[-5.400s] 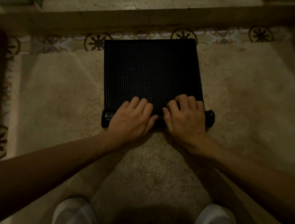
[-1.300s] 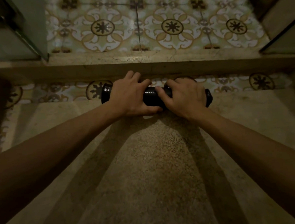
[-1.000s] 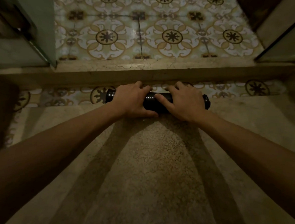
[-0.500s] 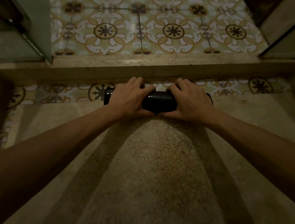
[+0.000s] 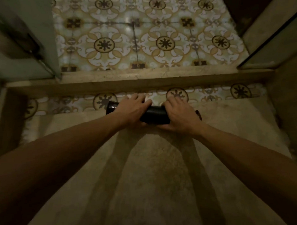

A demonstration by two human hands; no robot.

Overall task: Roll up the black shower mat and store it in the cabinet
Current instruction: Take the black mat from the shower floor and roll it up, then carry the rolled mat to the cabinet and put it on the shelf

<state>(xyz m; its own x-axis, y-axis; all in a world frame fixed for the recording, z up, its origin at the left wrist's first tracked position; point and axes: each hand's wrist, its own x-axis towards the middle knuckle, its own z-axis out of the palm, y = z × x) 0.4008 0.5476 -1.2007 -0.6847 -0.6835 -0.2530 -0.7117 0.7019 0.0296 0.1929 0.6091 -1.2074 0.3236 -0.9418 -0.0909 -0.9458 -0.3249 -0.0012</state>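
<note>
View from above, looking down along two bare forearms that reach forward over a beige rug (image 5: 147, 180) in dim light; both hands are wrapped around a black shower mat (image 5: 154, 113) that is rolled into a tight tube lying crosswise; the left hand (image 5: 132, 109) grips the left half with fingers curled over the top, the open end of the roll showing just past it; the right hand (image 5: 180, 114) grips the right half, thumb beneath and fingers over, a sliver of the far end visible beside the wrist; the roll sits at the far edge of the rug, tilted slightly, its right end lower in the frame; whether it touches the rug cannot be told; just beyond it is a strip of patterned tile (image 5: 211, 94), then a stone step (image 5: 143, 78), then more patterned floor; a glass panel (image 5: 22, 55) stands at upper left.
</note>
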